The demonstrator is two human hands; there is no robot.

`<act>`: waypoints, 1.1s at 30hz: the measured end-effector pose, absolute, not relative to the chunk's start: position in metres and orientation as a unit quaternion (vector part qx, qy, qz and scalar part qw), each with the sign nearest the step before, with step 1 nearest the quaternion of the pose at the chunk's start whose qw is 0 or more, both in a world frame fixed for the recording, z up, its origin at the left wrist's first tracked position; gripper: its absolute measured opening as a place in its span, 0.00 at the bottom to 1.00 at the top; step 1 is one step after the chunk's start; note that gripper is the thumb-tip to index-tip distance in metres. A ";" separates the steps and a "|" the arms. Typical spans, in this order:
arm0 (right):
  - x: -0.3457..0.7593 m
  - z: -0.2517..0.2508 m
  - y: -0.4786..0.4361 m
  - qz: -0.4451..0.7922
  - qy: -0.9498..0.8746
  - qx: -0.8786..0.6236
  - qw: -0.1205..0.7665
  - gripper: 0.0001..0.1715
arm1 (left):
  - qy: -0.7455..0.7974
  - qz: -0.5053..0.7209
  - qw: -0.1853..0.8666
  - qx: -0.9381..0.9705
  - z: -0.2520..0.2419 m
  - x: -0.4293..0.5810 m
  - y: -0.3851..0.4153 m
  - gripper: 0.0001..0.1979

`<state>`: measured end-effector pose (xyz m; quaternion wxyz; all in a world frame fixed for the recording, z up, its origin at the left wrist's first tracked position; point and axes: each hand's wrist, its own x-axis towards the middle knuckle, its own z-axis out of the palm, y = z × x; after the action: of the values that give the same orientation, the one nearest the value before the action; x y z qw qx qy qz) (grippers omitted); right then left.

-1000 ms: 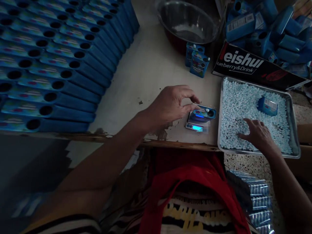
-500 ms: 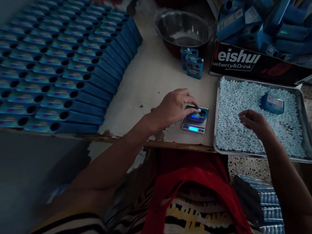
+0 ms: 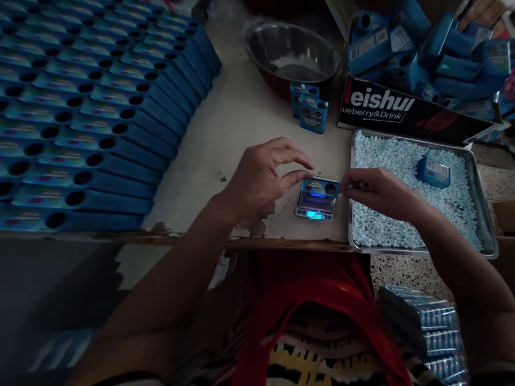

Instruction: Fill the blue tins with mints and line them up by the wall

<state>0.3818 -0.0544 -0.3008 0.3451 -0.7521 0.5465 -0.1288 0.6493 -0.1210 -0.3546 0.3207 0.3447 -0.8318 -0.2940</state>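
Observation:
A small blue box (image 3: pixel 319 190) with a round hole lies on a little digital scale (image 3: pixel 315 210) whose display glows blue. My left hand (image 3: pixel 261 174) rests beside the box, thumb and fingers curled at its left end. My right hand (image 3: pixel 376 190) comes from the right with fingers pinched together at the box's right end, over the edge of the metal tray (image 3: pixel 480 201). What the pinch holds is too small to make out. The tray is full of pale blue candies (image 3: pixel 386 161), with another blue box (image 3: pixel 432 171) lying on them.
Rows of blue boxes (image 3: pixel 80 107) with round holes cover the table's left part. A steel bowl (image 3: pixel 292 51) stands at the back, two upright blue boxes (image 3: pixel 308 110) in front of it. A dark carton (image 3: pixel 402 110) holds loose blue boxes. Wrapped packs (image 3: pixel 430 327) lie at lower right.
My right hand lifted off the candies in the tray and moved left to the box on the scale. My left hand shifted from on top of the box to its left side.

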 end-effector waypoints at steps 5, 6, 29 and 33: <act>0.419 -0.277 -0.075 0.055 0.510 -0.833 0.207 0.18 | -0.810 -0.291 0.310 0.404 -0.362 0.695 -0.117 0.13; 0.423 -0.276 -0.077 0.086 0.506 -0.838 0.185 0.19 | -0.805 -0.291 0.313 0.410 -0.364 0.701 -0.115 0.13; 0.299 -0.384 -0.006 0.102 0.640 -0.757 0.086 0.40 | -0.793 -0.334 0.309 0.405 -0.373 0.719 -0.118 0.14; 0.308 -0.404 -0.009 0.111 0.638 -0.761 0.030 0.26 | -0.809 -0.322 0.317 0.377 -0.367 0.695 -0.118 0.14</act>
<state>0.3078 -0.0088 -0.4041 0.0296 -0.7613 0.6382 0.1109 0.6953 -0.1183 -0.3670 0.3165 0.3769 -0.8088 -0.3219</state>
